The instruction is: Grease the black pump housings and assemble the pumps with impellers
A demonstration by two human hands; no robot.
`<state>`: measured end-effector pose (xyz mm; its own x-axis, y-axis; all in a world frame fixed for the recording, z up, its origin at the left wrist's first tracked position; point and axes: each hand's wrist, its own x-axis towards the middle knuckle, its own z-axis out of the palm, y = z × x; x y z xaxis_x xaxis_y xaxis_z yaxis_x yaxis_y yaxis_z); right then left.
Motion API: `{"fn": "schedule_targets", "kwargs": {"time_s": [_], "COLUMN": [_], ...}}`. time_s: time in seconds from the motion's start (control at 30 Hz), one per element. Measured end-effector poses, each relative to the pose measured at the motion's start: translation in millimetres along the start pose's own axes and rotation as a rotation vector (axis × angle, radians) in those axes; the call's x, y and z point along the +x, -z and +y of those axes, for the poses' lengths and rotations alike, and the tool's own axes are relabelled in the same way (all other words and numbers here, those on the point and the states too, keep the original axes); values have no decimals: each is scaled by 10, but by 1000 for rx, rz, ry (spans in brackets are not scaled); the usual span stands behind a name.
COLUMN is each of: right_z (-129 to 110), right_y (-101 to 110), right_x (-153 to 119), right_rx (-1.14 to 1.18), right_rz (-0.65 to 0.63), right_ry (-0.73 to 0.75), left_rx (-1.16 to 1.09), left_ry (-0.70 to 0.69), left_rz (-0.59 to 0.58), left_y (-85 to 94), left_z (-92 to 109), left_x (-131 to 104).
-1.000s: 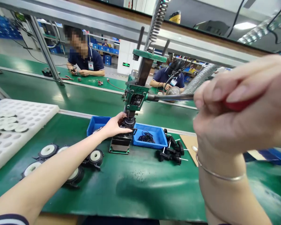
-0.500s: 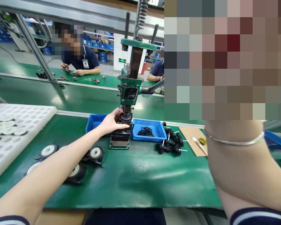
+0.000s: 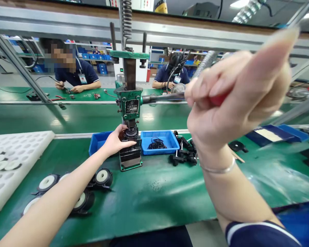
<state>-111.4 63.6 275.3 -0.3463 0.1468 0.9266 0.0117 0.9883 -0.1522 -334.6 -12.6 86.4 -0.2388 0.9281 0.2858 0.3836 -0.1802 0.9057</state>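
Note:
A green arbor press (image 3: 130,103) stands on the bench, its ram down on a black round part (image 3: 130,133). My left hand (image 3: 115,140) reaches around that part from the left, thumb in front and fingertips behind it; its far side is hidden. Close to the camera, my right hand (image 3: 234,92) is wrapped around the end of the press lever (image 3: 164,97), and a bit of red grip shows between the fingers. The lever sticks out to the right, about level. Under my left forearm lie several black round parts with white centres (image 3: 103,176).
Blue trays (image 3: 159,142) flank the press, the right one with black rings. Beside it are black parts with metal pins (image 3: 182,156). A white foam tray (image 3: 23,147) with discs lies left. Two co-workers (image 3: 78,73) sit across; a metal rail (image 3: 67,20) spans above.
My right hand, blurred out at the right before, now shows on the lever, which is nearer level. My left hand stays at the black part. The view has shifted to the right.

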Motion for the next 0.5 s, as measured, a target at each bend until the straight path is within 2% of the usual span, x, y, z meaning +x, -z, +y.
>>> {"fn": "schedule_targets", "kwargs": {"time_s": [0.13,0.2,0.23,0.33,0.4,0.5], "right_z": [-65,-160,-215,-376,-458,-515], "right_y": [111,127,120,77,61,54], "right_x": [220,266,250,57,-118,-270], "right_rx": [-19,-36,-41,-13,30,103], "right_rz": [-40,42,133,360,388,364], "right_ry": [-7,0,0,-4,-33,-69], "left_rx": [8,4,1,-12,-17,-18], "left_ry": [17,23,26,33,36,36], "left_rz": [-7,-9,-10,-9,-12,-27], "left_y": [22,28,30,30,33,49], "left_z": [43,66,72,66,54,43], "left_x": [2,0,-2,-9,-10,-3]}}
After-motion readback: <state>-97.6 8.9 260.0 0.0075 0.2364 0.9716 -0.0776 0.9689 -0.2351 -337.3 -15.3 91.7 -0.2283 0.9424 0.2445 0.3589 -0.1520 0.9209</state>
